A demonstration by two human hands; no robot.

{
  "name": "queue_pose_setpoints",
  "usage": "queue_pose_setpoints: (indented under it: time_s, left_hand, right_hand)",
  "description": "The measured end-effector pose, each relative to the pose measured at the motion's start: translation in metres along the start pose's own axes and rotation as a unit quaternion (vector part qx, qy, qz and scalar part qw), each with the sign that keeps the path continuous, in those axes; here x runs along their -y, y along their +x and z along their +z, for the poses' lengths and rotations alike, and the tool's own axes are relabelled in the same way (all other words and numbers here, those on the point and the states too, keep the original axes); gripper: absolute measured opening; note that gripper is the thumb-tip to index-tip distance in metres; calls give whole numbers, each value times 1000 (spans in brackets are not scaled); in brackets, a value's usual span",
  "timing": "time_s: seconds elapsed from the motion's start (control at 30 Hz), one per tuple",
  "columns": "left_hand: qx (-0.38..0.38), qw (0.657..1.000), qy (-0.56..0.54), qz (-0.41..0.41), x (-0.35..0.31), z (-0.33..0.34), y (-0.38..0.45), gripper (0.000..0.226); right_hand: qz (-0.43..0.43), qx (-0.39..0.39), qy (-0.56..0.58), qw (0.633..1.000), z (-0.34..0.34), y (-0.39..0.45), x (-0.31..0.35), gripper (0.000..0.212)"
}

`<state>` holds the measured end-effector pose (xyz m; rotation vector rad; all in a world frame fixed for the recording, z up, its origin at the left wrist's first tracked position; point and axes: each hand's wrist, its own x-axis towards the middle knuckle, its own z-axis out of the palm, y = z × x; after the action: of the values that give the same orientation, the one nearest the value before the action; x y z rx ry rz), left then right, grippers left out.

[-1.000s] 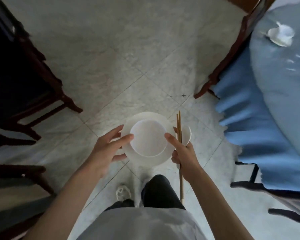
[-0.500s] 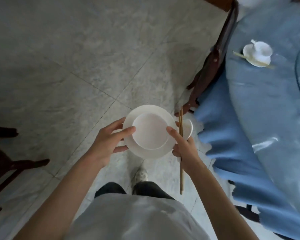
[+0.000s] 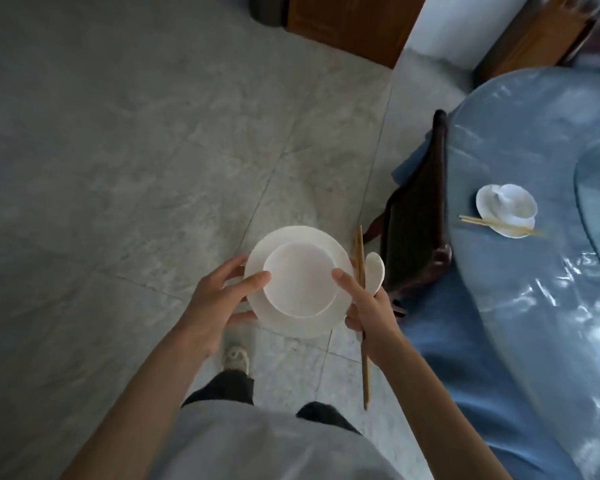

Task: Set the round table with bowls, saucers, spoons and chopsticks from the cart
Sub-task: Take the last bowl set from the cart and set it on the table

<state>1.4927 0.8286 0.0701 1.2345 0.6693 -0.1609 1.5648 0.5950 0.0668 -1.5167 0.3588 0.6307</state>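
While carried, bowl [image 3: 300,279] between fingers [image 3: 347,281].

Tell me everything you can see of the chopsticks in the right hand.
The chopsticks are a pair of thin, light tan sticks that look like wood or bamboo. The right hand clamps them side by side near the middle, alongside a white spoon, next to the saucer. They run nearly straight away from the person, both ends free above the floor.
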Motion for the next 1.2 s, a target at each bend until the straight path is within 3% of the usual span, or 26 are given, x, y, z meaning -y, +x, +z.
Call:
queue_pose_setpoints:
  time_s: [0.13, 0.37, 0.47, 0.53, 0.67, 0.9, 1.03, 1.2]
  left_hand:
    - [61, 997, 37, -6, -80, 0, 86, 49]
    - [144, 984, 101, -2, -186, 58, 247, 52]
    - [173, 978, 120, -7, -220, 97, 327, 58]
    - [184, 976, 120, -10, -240, 125, 382, 47]
    - [207, 970, 126, -20, -292, 184, 468, 26]
    - [244, 960, 133, -34, -386, 259, 603, 30]
    - [269, 950, 149, -46, -428, 308, 700, 24]
    - [322, 931, 170, -44, -491, 385, 827, 32]
  right_hand:
    - [-27, -30, 31, 999, 24, 55, 57, 50]
    - [-54, -103, 86, 990, 19, 173, 143, 34]
    - [-58, -130, 83, 986, 0, 246, 180, 56]
    - [-58, -142, 84, 985, -13, 295, 209, 61]
    - [-66, -162, 82, 981, -39, 377, 283, 40]
    - [-77, -178, 91, 977, -75, 500, 390, 58]
    - [-78, -213, 114, 967, -94, 585, 443, 52]
    - [-107, -276, 122, 947, -128, 694, 513, 79]
